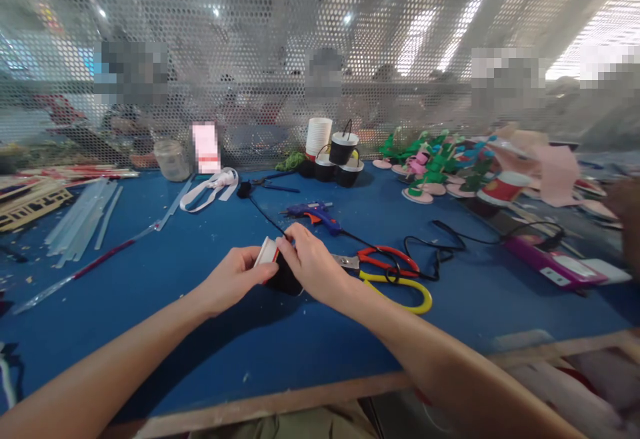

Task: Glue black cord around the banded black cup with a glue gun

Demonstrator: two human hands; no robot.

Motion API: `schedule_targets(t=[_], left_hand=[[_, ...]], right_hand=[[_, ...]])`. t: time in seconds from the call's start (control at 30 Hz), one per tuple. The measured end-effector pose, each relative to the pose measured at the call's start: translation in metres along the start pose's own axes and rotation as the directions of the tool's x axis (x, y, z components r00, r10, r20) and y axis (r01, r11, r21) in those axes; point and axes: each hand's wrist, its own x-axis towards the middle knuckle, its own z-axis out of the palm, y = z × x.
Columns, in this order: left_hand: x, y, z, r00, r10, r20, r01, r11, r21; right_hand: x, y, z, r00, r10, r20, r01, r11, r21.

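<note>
Black cup (285,280) between both hands, contents hidden.

Your counter (210,332) is deep blue. The cup (280,272) you hold is black with a white rim. Beside it lie scissors (395,275) with one red and one yellow handle, and a blue glue gun (315,212) tipped orange.
</note>
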Motion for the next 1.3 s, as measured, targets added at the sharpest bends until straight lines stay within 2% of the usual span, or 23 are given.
schedule_targets(t=[0.23,0.5,0.67,0.73,0.87,1.0,1.13,1.23,1.3], left_hand=[[0.000,0.002,0.008,0.997,-0.050,-0.054,0.047,0.998,-0.046],[-0.001,-0.004,0.008,0.998,-0.044,-0.041,0.038,0.991,-0.125],[0.001,-0.011,0.007,0.999,-0.027,-0.046,0.015,0.970,-0.244],[0.002,-0.013,0.007,0.997,-0.035,-0.071,0.017,0.968,-0.251],[0.001,-0.009,0.007,0.997,-0.062,-0.056,0.048,0.975,-0.217],[0.000,-0.004,0.009,0.995,-0.068,-0.078,0.057,0.989,-0.135],[0.000,-0.004,0.009,0.994,-0.027,-0.101,0.016,0.994,-0.106],[0.000,-0.006,0.009,0.996,-0.013,-0.088,0.005,0.996,-0.092],[0.000,-0.006,0.009,0.998,-0.016,-0.068,0.010,0.996,-0.085]], right_hand=[[-0.005,-0.008,0.005,0.999,-0.012,0.042,0.018,0.987,-0.160],[-0.005,-0.009,0.006,0.998,-0.013,0.063,0.025,0.979,-0.201],[-0.005,-0.008,0.007,0.998,-0.012,0.054,0.023,0.977,-0.213],[-0.005,-0.008,0.007,0.999,-0.019,0.050,0.029,0.977,-0.211],[-0.005,-0.009,0.006,0.998,-0.016,0.054,0.026,0.979,-0.202],[-0.006,-0.010,0.006,0.998,-0.020,0.058,0.030,0.983,-0.180],[-0.007,-0.007,0.007,0.998,-0.048,0.043,0.053,0.990,-0.134],[-0.003,-0.003,0.006,0.995,-0.088,0.037,0.088,0.996,0.004],[0.002,-0.002,0.004,0.996,-0.059,0.064,0.050,0.990,0.134]])
